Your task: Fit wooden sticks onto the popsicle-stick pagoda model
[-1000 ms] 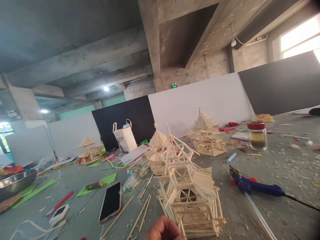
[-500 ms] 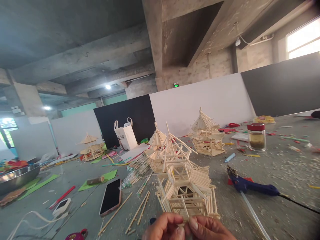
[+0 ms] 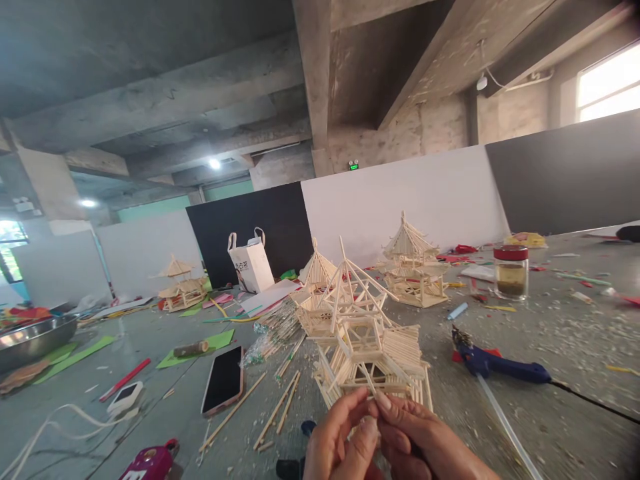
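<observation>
My left hand (image 3: pixel 343 437) and my right hand (image 3: pixel 420 427) are close together at the bottom centre, in front of a half-roofed model pavilion (image 3: pixel 361 328) built of thin wooden sticks. Fingers of both hands are pinched around a thin wooden stick (image 3: pixel 369 380), whose upper end sticks up against the pavilion's lower roof. Whether its tip touches the roof I cannot tell. The lower end of the stick is hidden by my fingers. Slats cover the pavilion's right roof panel, while bare rafters meet at its peak.
A blue glue gun (image 3: pixel 503 365) with a clear glue stick lies right. Loose sticks (image 3: pixel 277 410), a phone (image 3: pixel 223 380) and a magenta object (image 3: pixel 150 461) lie left. Finished pavilions (image 3: pixel 413 263), a paper bag (image 3: pixel 251 267) and a red-lidded jar (image 3: pixel 511 273) stand behind.
Both hands have risen a little in view, still pinching the stick, and now cover more of the pavilion's front. The camera view has shifted slightly, showing more of the magenta object.
</observation>
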`<state>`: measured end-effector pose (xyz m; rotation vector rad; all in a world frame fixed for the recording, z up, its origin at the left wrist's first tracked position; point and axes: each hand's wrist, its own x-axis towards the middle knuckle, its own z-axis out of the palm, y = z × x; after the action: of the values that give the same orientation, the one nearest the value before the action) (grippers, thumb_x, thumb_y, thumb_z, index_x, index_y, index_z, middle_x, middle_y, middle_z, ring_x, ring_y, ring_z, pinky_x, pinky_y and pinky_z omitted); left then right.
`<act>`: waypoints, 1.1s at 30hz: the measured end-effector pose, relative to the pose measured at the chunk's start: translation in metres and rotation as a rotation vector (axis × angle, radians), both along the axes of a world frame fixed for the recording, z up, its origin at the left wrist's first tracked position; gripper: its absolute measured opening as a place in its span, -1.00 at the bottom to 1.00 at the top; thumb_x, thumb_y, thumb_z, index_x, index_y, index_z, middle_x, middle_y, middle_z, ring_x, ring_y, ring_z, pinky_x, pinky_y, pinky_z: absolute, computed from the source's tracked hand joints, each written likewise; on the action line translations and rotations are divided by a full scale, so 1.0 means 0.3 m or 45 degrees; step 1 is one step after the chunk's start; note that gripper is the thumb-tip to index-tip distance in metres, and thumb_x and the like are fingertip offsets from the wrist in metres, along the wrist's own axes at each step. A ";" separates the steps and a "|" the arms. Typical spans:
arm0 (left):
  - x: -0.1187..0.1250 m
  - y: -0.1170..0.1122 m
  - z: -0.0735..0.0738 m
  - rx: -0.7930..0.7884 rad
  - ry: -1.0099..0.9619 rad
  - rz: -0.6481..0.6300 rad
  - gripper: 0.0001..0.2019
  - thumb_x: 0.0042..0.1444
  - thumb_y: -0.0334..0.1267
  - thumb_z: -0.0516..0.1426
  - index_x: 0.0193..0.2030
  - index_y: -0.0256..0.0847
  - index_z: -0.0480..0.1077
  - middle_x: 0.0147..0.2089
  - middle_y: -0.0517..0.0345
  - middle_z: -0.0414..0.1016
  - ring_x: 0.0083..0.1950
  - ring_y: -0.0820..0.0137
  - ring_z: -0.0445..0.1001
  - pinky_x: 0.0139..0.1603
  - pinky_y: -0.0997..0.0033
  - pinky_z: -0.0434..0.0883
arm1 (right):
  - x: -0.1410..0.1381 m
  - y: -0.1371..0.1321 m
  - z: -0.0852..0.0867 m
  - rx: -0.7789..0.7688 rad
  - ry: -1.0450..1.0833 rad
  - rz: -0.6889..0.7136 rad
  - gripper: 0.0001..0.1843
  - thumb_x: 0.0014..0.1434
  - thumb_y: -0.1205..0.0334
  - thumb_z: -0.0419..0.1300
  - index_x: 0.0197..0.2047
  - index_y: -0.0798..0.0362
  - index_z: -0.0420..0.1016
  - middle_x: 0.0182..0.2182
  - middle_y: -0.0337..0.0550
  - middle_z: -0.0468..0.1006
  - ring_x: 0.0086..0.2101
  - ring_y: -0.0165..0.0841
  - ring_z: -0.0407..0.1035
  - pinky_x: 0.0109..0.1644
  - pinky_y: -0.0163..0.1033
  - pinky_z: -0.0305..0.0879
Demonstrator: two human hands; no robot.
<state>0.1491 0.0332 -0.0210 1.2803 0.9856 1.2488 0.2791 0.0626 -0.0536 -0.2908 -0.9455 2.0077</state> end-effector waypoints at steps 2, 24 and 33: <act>0.006 0.003 0.004 -0.068 -0.048 -0.015 -0.35 -0.14 0.15 0.24 0.03 -0.24 0.39 -0.04 -0.18 0.50 -0.69 0.58 0.41 -0.73 0.61 0.20 | 0.003 -0.006 -0.001 -0.033 0.008 0.012 -0.45 0.03 -0.12 0.31 -0.58 0.10 0.15 -0.82 -0.40 0.07 -0.79 -0.59 -0.12 -0.75 -0.50 -0.17; 0.044 -0.005 0.011 -0.292 -0.506 -0.127 -0.61 0.16 -0.15 0.12 0.06 -0.36 0.37 -0.43 -0.09 0.61 -0.53 0.42 0.55 -0.72 0.68 0.25 | 0.054 -0.012 0.057 -0.395 0.167 0.178 -0.61 -0.14 0.15 0.49 -0.62 0.18 0.39 -0.78 -0.42 0.07 -0.80 -0.70 -0.18 -0.81 -0.57 -0.24; 0.048 -0.004 0.045 -0.334 -0.652 -0.094 -0.74 0.06 -0.23 0.21 -0.14 -0.32 0.50 -0.18 0.00 0.56 -0.53 0.48 0.54 -0.80 0.66 0.34 | 0.042 -0.019 0.058 -0.447 0.148 0.069 -0.60 -0.23 0.13 0.52 -0.58 0.15 0.40 -0.77 -0.45 0.10 -0.80 -0.72 -0.18 -0.81 -0.58 -0.29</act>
<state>0.1633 0.0319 -0.0074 0.7331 0.6935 1.2561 0.2918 0.0570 -0.0361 -0.3382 -0.5311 2.2118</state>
